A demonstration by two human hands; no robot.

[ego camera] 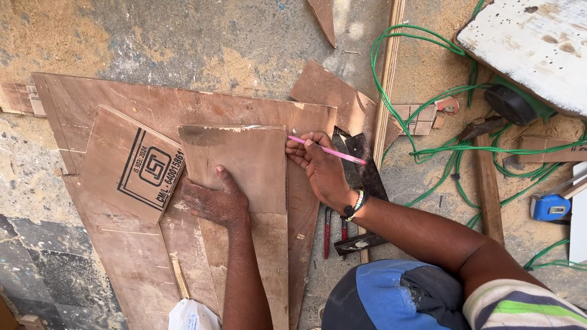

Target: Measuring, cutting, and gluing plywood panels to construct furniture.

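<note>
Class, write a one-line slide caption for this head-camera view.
Left hand presses a plywood strip flat while the right hand marks its edge with a pink pencil.

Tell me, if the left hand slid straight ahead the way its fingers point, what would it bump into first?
Probably nothing at first. The left hand lies flat on the plywood strip, fingers pointing toward the strip's far edge. Past that edge lies only the bigger plywood sheet underneath.

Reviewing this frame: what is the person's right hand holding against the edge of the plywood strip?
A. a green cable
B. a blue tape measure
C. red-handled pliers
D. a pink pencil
D: the right hand grips a pink pencil at the plywood strip's top right corner, while the left hand presses flat on the strip.
</note>
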